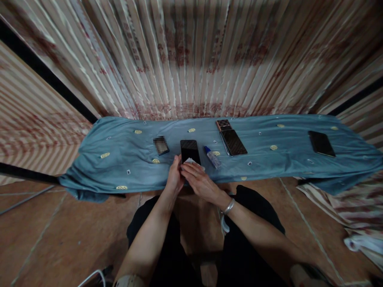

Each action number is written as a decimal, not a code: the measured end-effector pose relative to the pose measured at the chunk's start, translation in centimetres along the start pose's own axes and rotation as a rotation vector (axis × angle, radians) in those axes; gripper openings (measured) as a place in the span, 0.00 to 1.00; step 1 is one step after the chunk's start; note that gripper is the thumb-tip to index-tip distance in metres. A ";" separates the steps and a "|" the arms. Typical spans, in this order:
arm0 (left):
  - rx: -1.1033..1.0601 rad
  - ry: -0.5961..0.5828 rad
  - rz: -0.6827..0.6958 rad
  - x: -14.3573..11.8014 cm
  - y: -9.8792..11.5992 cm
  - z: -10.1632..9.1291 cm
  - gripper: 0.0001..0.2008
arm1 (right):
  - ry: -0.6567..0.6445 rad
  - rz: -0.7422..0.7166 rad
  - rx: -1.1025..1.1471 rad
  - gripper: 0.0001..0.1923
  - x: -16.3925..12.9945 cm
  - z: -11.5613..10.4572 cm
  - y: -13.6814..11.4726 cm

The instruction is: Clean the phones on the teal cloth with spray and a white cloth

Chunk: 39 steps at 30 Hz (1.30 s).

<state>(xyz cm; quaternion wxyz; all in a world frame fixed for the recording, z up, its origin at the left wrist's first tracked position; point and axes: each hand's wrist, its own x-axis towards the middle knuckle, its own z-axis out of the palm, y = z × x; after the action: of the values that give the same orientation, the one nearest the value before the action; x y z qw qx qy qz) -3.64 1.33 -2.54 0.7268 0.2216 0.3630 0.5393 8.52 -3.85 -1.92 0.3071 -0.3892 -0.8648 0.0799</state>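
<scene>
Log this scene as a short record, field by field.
surface: blue cloth spread on the floor
left hand: at the near edge of a black phone
right hand: pressing a white wipe onto that phone
beside phone: small bottle, blue cap
other items: dark case, dark phone

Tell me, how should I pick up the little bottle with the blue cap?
Probably pinch the little bottle across its clear middle, fingers coming down from above. It lies flat on the blue cloth, blue cap pointing away, so both long sides are free. Come from its right: the phone and both hands sit on its left.
</scene>
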 end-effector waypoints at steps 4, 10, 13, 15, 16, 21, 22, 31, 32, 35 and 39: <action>-0.020 0.052 0.004 -0.2 0.8 0.4 0.13 | -0.022 -0.057 -0.023 0.23 -0.2 -0.3 -0.6; -0.047 0.105 0.071 -0.2 1.3 0.7 0.06 | -0.027 -0.099 -0.062 0.23 -0.3 -1.0 -1.1; -0.036 0.084 0.107 -0.1 1.4 0.5 0.06 | -0.039 -0.081 -0.071 0.22 -0.5 -1.1 -1.2; -0.029 0.077 0.101 -0.1 1.4 0.3 0.07 | -0.063 -0.049 -0.084 0.23 -0.5 -0.9 -1.1; -0.028 0.076 0.085 -0.2 1.3 0.3 0.09 | -0.081 -0.027 -0.093 0.24 -0.6 -0.8 -1.0; 0.032 0.049 0.007 -0.5 0.3 -0.2 0.20 | -0.154 0.060 -0.119 0.30 -0.5 -0.6 -0.5; 0.058 0.058 0.021 -0.5 -0.1 -0.4 0.20 | -0.154 0.072 -0.120 0.30 -0.5 -0.7 -0.4; 0.251 0.076 0.193 0.1 -1.9 -1.3 0.22 | -0.098 0.077 -0.064 0.28 -0.3 -1.1 1.0; 0.266 0.081 0.198 0.0 -1.9 -1.3 0.22 | -0.086 0.058 -0.049 0.28 -0.4 -0.9 1.0; 0.314 0.088 0.217 0.0 -1.7 -1.3 0.22 | -0.050 0.018 -0.021 0.28 -0.5 -0.5 0.8; 0.362 0.081 0.259 -0.1 -1.6 -0.9 0.23 | -0.040 0.045 -0.054 0.28 0.0 -0.5 1.0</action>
<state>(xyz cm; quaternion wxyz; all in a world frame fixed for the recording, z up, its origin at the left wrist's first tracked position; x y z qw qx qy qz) -3.41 0.68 -4.23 0.5848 0.3713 0.4514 0.5625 9.39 -3.23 -1.92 0.2774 -0.4151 -0.8635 0.0713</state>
